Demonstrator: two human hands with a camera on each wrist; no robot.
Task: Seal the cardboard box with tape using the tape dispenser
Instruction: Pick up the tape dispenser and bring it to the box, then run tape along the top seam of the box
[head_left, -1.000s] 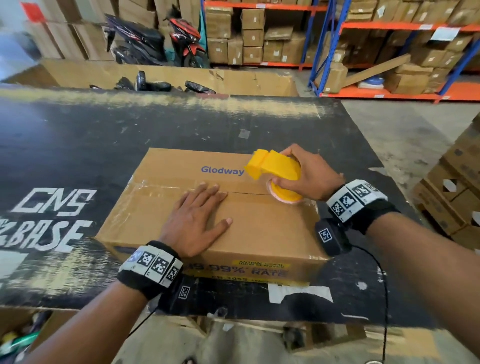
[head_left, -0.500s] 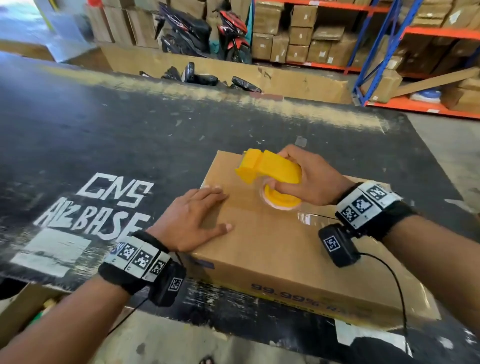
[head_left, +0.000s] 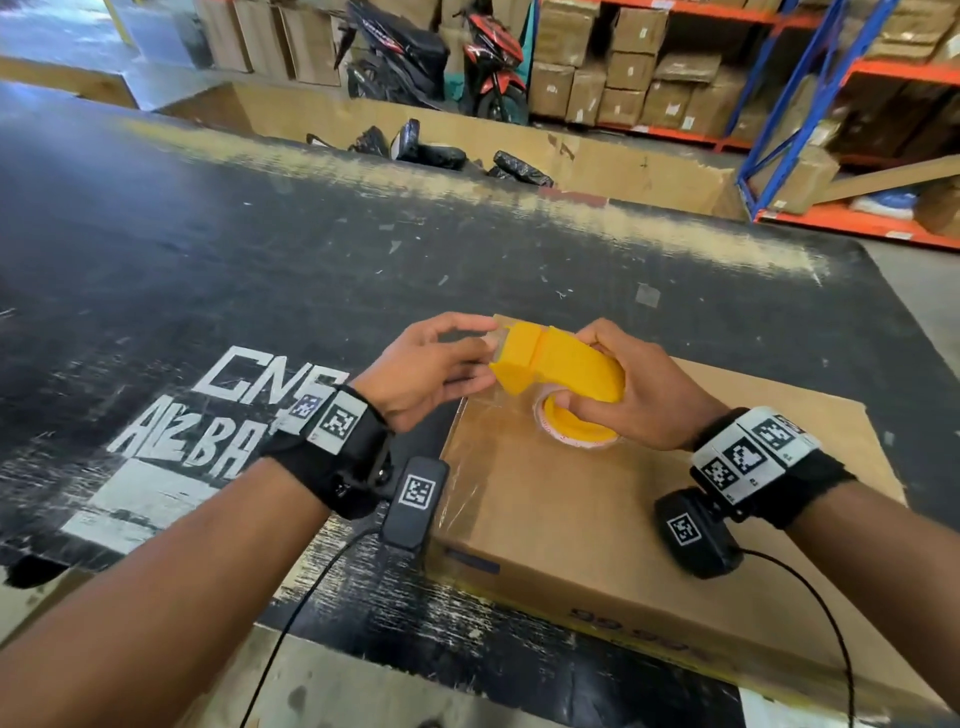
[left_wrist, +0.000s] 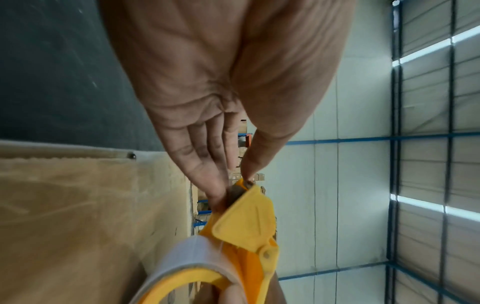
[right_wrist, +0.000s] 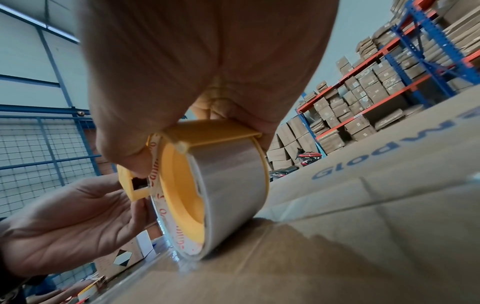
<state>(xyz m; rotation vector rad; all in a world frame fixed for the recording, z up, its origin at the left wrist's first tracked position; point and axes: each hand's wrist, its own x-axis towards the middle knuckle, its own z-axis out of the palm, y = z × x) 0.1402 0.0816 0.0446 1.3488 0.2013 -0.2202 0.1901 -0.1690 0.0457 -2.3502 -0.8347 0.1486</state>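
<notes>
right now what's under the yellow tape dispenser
The tape roll in the tape dispenser rests on the cardboard box, on a shiny taped strip. The contact spot is hidden in the head view by the right hand.

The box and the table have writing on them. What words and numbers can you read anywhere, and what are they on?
"Glodwa", cut off at the picture's edge: blue print on the cardboard box.
"99.99%", blurred, only roughly readable: front side of the box.
"CNS" above "AIZBA", partly hidden by the left hand: white paint on the black table.
Red letters on the tape roll's core: too blurred.
Shelf box labels: too small.
</notes>
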